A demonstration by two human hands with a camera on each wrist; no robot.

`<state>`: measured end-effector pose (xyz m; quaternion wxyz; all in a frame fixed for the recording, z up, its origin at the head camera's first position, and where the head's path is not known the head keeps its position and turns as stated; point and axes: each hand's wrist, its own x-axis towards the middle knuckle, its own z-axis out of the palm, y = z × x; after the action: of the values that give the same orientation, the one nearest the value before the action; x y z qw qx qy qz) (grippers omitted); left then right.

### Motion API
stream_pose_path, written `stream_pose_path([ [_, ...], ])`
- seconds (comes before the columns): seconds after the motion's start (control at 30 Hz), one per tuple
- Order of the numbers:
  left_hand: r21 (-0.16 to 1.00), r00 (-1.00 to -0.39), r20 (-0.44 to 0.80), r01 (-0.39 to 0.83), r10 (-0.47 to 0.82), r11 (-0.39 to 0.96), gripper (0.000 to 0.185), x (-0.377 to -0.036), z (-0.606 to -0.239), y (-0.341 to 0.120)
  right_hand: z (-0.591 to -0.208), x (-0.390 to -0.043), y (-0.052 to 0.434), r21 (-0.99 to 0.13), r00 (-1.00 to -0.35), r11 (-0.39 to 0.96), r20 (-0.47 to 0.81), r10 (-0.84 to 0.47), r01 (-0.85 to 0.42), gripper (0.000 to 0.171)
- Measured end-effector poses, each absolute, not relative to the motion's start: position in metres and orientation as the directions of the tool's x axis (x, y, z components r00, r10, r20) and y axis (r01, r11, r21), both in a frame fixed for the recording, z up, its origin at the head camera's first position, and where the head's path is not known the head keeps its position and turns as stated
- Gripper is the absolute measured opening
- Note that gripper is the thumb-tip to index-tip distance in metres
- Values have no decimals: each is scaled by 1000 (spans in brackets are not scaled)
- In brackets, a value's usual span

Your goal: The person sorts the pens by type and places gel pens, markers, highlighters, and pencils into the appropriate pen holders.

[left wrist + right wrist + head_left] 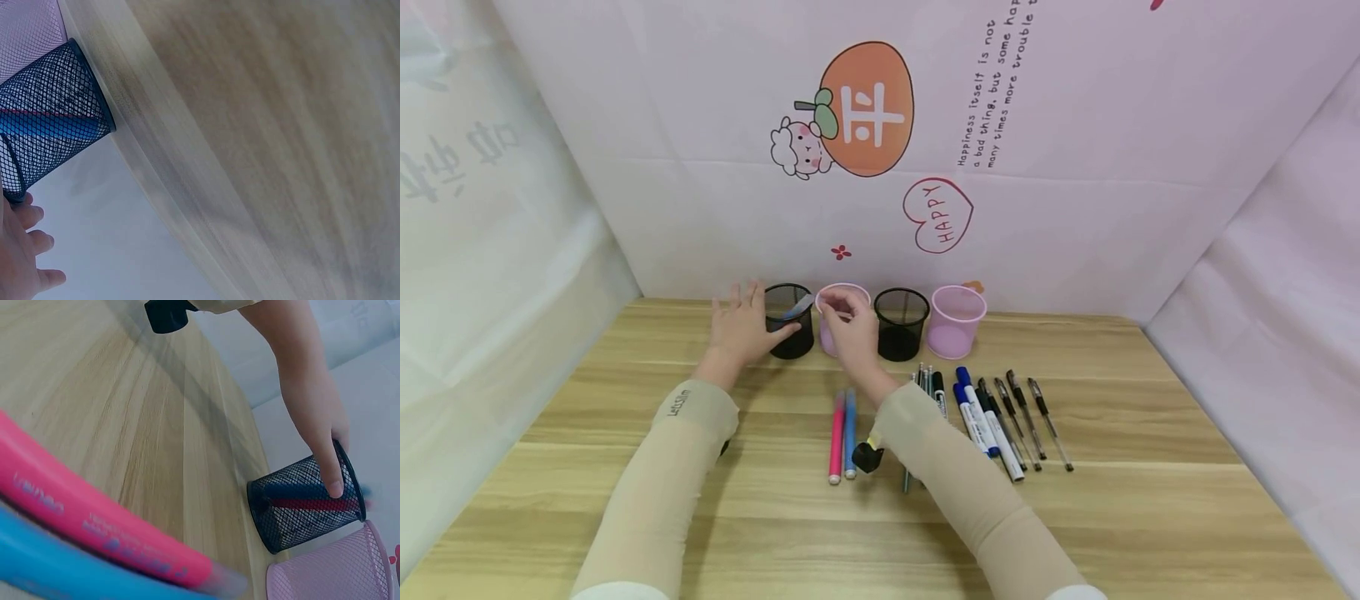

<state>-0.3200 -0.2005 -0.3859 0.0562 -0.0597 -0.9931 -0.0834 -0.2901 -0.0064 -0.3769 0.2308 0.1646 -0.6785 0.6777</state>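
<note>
L hand (741,325) on black mesh cup (790,321), R hand (850,321) over pink cup (829,333).

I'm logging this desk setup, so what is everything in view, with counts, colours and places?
Black mesh cups: two, first and third in the back row; the left one holds a blue and a red marker.
Pink mesh cups: two, second and fourth in the row.
Pink marker and blue marker: one each, lying side by side mid-table.
Blue-capped markers: two, right of centre.
Black pens: several, lying further right.
Table: one, light wood.
Left hand: touches the left black cup.
Right hand: at the left pink cup's rim.
</note>
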Motion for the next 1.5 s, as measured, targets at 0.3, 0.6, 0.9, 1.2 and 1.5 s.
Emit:
stream_pose_path([
  [0.3,157,-985,129,133,113,979,109,-320,-388,-201,-376,-291,16,-852,-856,81,516,-31,-517,16],
  [0.6,154,-984,134,140,119,978,107,-321,-390,-201,-371,-288,33,-838,-850,148,513,-116,-526,19],
  [0.9,159,-984,134,140,119,977,108,-322,-388,-202,-369,-279,51,-849,-870,212,441,-220,-484,26],
  [1.2,158,-984,128,140,121,977,109,-321,-387,-201,-379,-267,73,-865,-889,262,351,-294,-428,29],
  [1.5,174,-985,126,137,116,975,107,-321,-387,-201,-386,-259,92,-908,-900,225,266,-347,-355,32],
])
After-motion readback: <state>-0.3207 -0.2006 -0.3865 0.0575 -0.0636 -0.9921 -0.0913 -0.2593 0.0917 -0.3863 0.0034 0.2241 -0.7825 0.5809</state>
